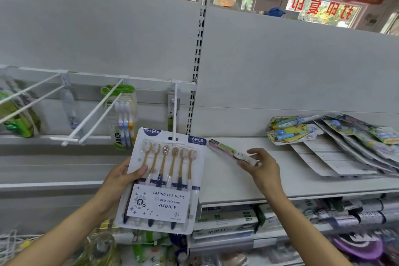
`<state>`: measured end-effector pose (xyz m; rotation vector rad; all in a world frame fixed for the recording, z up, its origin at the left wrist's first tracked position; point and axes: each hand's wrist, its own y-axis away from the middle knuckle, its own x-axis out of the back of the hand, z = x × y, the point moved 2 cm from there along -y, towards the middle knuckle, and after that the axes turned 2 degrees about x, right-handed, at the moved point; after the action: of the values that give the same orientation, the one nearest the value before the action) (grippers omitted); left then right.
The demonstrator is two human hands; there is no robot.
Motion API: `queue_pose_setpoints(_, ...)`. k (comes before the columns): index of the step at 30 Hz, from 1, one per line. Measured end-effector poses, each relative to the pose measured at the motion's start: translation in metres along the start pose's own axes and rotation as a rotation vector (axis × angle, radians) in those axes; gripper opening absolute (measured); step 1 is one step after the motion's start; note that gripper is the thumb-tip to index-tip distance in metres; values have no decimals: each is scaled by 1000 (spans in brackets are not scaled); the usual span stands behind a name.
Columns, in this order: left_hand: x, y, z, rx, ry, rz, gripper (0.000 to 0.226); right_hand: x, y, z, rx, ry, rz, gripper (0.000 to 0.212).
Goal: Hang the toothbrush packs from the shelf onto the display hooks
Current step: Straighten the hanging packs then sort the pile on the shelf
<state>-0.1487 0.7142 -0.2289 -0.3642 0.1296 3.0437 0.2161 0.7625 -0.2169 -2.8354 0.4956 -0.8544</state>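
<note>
At 9 o'clock, left hand [121,177] is gripping YIKOJIFE pack [164,181], "6PCS", "CARING FOR GUMS", slot on hook [174,110]; right hand [262,166] is pinching slim pack [231,151] on shelf [280,179].

White six-brush toothbrush pack [164,179] upright at display hook [174,112] tip; slim pack [232,152], fanned packs [336,142] on shelf [237,185].

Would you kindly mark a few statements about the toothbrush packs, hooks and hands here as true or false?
1. The left hand holds the six-piece pack. True.
2. That pack's hang hole is at the tip of a display hook. True.
3. The right hand rests flat on a bare shelf. False: it grips a slim pack.
4. The flat packs lie left of the hooks. False: they lie on the right.
</note>
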Motion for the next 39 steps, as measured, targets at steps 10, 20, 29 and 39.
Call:
queue_pose_setpoints(10, 1, -6, 4, -3, 30, -48, 71, 17, 24, -46, 34, -224, 149, 26)
queue_pose_setpoints(20, 20, 5, 6, -6, -13, -70, 88, 10, 37, -70, 56, -501, 77, 29)
queue_pose_setpoints(29, 42, 31, 1, -5, -14, -22, 92, -33, 33, -114, 190, -585, -103, 16)
queue_pose_setpoints(39, 59, 55, 3, -26, -98, 86, 94, -80, 20, -138, 363, -388, -333, 15)
